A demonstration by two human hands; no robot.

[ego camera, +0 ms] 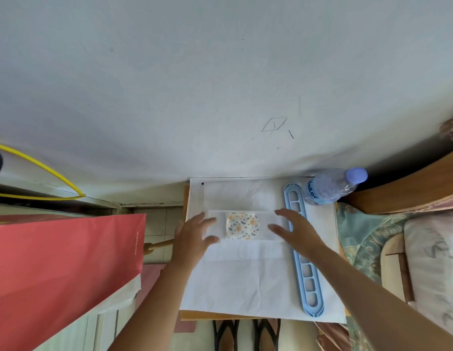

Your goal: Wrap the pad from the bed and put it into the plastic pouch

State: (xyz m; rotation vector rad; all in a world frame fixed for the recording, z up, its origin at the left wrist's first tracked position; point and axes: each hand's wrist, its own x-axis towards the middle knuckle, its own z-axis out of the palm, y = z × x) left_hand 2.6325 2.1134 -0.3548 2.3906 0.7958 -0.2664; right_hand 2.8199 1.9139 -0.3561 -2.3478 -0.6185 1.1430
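A small pad [242,225] with a flower print lies on a white sheet of wrapping paper [245,247] in the middle of a white-covered stand [245,287]. A strip of the white paper lies folded beside the pad on both sides. My left hand [195,233] hovers with fingers spread just left of the pad, over the paper's left end. My right hand [294,229] is spread just right of the pad, over the paper's right end. Neither hand holds anything. I cannot make out a plastic pouch for certain.
A long light-blue plastic piece with holes [302,252] lies along the stand's right side. A water bottle [332,186] lies at the back right. A red bag [60,269] stands to the left, a patterned bed cover [367,239] to the right, sandals [245,335] below.
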